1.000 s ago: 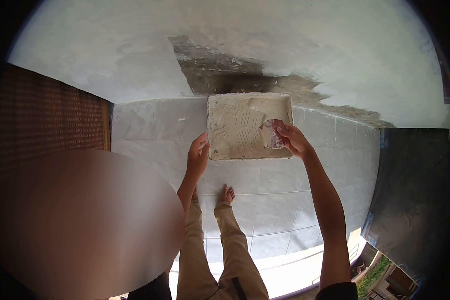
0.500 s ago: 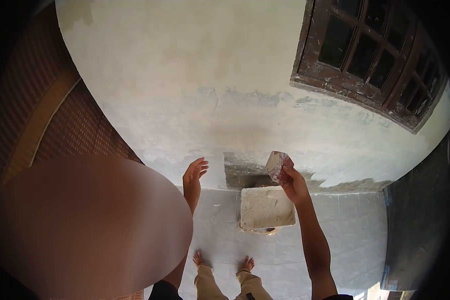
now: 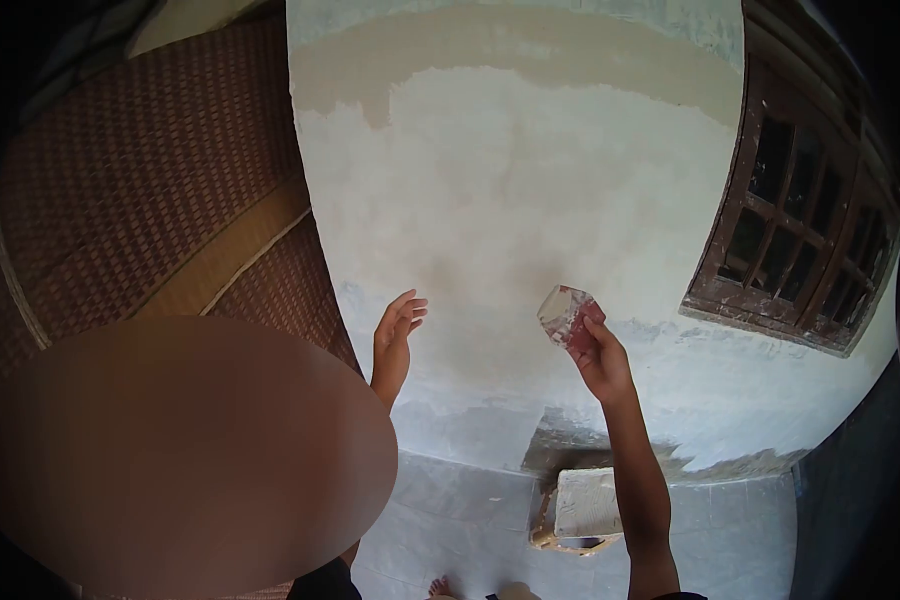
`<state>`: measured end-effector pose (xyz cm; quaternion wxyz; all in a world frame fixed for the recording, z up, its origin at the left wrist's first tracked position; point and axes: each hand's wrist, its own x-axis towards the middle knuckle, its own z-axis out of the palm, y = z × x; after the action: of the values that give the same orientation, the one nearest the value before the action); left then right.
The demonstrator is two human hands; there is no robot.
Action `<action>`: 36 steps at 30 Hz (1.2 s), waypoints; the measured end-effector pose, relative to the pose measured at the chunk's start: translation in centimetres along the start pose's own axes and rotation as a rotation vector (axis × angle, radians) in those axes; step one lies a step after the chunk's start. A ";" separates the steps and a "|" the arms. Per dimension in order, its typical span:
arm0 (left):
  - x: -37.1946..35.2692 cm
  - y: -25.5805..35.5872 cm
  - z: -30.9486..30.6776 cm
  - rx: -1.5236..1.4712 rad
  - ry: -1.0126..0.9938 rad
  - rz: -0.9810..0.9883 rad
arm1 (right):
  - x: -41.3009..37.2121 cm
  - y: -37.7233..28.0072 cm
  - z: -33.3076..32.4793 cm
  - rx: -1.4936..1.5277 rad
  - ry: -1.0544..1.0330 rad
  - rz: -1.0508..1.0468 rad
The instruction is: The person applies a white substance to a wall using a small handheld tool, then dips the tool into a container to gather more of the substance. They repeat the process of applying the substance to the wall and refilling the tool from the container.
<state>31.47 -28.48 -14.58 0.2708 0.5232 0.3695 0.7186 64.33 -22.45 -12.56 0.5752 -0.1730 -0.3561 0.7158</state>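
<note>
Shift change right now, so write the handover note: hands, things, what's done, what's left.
Left hand: open, empty, raised near the wall.
Right hand: shut on the putty blade, held up before the wall.
Tray: on the floor at the wall's foot, whitish paste in it.
Done: the wall's middle is coated white.
Left: the tan band at the top and the dark patch above the tray look uncoated.

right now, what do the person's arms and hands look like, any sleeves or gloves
No gloves on the left hand or the right hand, and no sleeve on either forearm in view. No watch, ring or band shows.
</note>
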 end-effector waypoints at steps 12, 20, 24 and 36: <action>14.0 5.2 -6.5 0.098 0.022 0.231 | 11.1 -0.8 16.8 -0.160 -0.173 -0.153; 21.7 4.2 -10.4 0.224 0.090 0.345 | 19.8 0.0 24.8 -0.445 -0.295 -0.471; 25.0 3.0 -11.6 0.299 0.094 0.409 | 21.0 0.6 28.9 -1.134 -0.206 -0.932; 35.6 0.6 -14.7 0.666 0.099 0.874 | 28.8 3.8 32.2 -1.651 -0.156 -1.772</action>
<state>6.60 -4.82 2.88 -0.2506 0.6508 0.3374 0.6323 32.48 -5.49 11.51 0.5590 -0.1403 -0.7338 -0.3597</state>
